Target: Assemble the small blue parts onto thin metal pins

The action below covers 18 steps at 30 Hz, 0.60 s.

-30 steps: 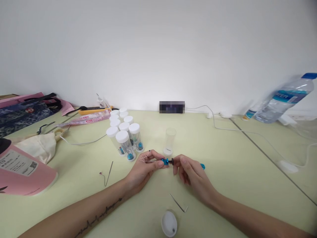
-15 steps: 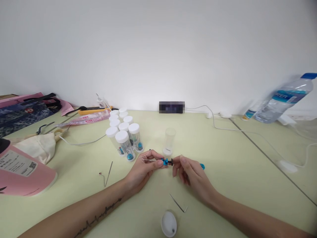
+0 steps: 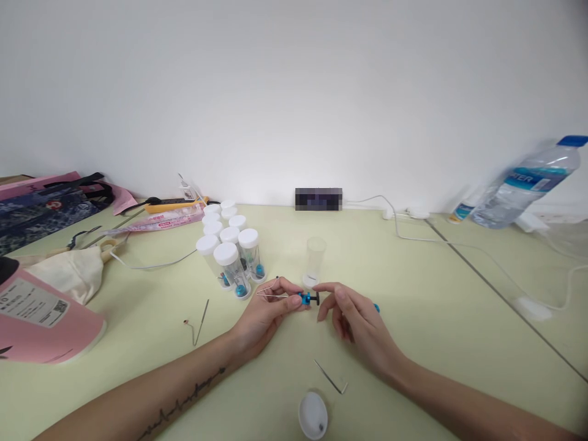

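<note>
A pink cup (image 3: 50, 312) stands at the far left of the frame, and to its right a bent rod (image 3: 196, 324) lies loose on the surface (image 3: 151, 318). Left of centre stands a cluster of jars (image 3: 229, 236), white caps on, blue parts showing low in the front ones; these look finished. The left hand (image 3: 261, 318), at the middle of the frame, is closed in a pinch, thumb and fingers gripping a blue piece (image 3: 305, 298), with a thin wire (image 3: 273, 295) running leftward along the fingers. From the blue piece's right side sticks a black knob (image 3: 316, 299), so this assembly seems partly together; how firmly they are joined is too small to tell. Below, at the bottom centre, lies the lid (image 3: 313, 407), with a small dark bit in it. Behind the hands stands a clear jar (image 3: 315, 254), with a small sliver near its base and no blue part in it, so this one seems unfilled. An L-shaped rod (image 3: 329, 376) lies loose at lower centre. The right hand (image 3: 353, 312) is half open, fingers spread around the knob's end, gripping nothing visible; contact is unclear. Just past it, another blue part (image 3: 376, 307) peeks out, seemingly unused.
</note>
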{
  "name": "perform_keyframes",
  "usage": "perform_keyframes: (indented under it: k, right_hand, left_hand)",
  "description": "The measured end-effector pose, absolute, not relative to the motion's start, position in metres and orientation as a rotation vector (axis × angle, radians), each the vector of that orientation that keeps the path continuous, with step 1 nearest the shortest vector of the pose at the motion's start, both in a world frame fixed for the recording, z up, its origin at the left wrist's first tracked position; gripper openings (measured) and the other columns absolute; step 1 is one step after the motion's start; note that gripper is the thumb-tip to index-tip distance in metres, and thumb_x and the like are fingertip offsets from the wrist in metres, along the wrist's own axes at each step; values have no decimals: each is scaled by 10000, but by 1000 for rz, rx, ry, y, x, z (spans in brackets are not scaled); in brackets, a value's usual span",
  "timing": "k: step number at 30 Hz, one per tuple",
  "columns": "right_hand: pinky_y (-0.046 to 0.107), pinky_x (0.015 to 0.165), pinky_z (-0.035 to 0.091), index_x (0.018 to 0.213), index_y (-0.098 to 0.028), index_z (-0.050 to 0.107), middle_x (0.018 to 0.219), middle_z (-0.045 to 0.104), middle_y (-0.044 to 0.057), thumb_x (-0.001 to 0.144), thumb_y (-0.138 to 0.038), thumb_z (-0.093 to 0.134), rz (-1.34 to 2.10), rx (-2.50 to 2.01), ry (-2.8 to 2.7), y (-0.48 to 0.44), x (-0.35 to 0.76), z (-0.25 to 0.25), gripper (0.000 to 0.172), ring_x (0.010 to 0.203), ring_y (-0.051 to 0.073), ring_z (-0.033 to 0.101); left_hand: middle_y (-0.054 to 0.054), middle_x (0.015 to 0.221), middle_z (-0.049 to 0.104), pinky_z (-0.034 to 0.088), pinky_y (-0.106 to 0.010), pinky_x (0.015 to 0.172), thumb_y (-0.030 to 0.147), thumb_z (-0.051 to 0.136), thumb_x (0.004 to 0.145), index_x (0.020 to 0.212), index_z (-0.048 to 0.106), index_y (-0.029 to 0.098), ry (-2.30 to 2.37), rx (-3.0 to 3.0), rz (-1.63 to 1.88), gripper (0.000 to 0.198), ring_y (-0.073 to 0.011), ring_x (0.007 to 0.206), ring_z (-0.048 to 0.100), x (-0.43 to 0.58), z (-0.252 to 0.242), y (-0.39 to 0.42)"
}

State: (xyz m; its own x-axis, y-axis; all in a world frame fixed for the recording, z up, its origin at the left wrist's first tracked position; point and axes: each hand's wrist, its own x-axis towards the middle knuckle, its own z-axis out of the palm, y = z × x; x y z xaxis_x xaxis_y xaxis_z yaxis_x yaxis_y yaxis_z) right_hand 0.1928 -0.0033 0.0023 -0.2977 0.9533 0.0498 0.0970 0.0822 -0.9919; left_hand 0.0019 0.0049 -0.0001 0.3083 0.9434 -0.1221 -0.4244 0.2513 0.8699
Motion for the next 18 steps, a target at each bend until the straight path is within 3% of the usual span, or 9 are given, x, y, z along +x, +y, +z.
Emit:
perform_keyframes:
  k: [5, 10, 15, 18]
  right_hand:
    - [207, 439, 345, 1041, -154, 648, 704, 616, 30, 952, -469, 338, 1294, -1124, -1563, -3, 193, 1, 451, 468, 88, 396]
    - [211, 447, 351, 1138, -189, 607, 728, 608, 22, 953, -472, 327, 1297, -1100, -1538, -5, 193, 3, 438, 468, 93, 386]
    - [217, 446, 337, 997, -158, 682, 699, 602, 35, 946, -476, 346, 1280, -1135, -1556, -4, 194, 3, 465, 473, 93, 388]
    - [216, 450, 341, 1042, -166, 667, 708, 606, 31, 955, -466, 333, 1296, -1130, -1538, -3, 194, 2, 457, 466, 86, 384]
  left_hand:
    - [-33, 846, 677, 477, -243, 807, 184, 725, 709, 801, 620, 140, 763, 836, 1061, 146, -127, 782, 649, 2, 0, 4]
    - [-30, 816, 680, 476, -239, 805, 192, 732, 702, 810, 625, 140, 774, 833, 1069, 160, -127, 785, 648, 2, 1, 4]
    - [-36, 819, 694, 479, -233, 792, 193, 729, 706, 810, 625, 141, 762, 827, 1054, 156, -122, 770, 655, 2, 2, 4]
    - [-32, 821, 693, 477, -228, 797, 191, 726, 710, 814, 624, 142, 761, 823, 1060, 154, -118, 775, 654, 2, 2, 4]
